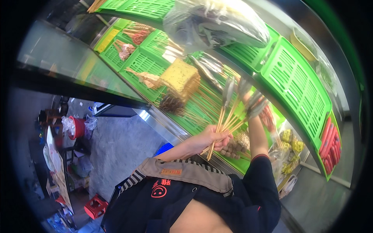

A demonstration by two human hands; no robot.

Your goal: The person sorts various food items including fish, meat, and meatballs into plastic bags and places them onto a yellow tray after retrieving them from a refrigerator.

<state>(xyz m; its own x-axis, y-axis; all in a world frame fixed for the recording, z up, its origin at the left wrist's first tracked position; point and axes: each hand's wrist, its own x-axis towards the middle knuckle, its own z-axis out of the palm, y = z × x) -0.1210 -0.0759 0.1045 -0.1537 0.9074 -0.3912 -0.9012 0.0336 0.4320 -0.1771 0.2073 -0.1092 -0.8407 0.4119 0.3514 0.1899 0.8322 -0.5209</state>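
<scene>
My left hand (218, 139) grips a fan of bamboo skewers (223, 122) near their lower ends. Small silvery fish (228, 91) are threaded on the upper ends. Behind these fish, my right hand (246, 95) reaches into the display shelf; its fingers are mostly hidden. More silvery fish (206, 72) lie on the shelf just past it. To the left sits a stack of yellow, speckled square slabs (179, 72) on skewers, with dark brown skewered food (171, 102) beside it. Skewered brown balls (231, 149) lie below my left hand, and red skewered food (266, 118) is right of my right forearm.
Above my hands runs an upper shelf with green slotted baskets (297, 84), a clear plastic bag (215, 23) and red-wrapped sausages (330, 142). Yellow packets (294, 145) lie at right. A metal counter edge (166, 122) borders the lower baskets. A red stool (96, 206) stands on the floor.
</scene>
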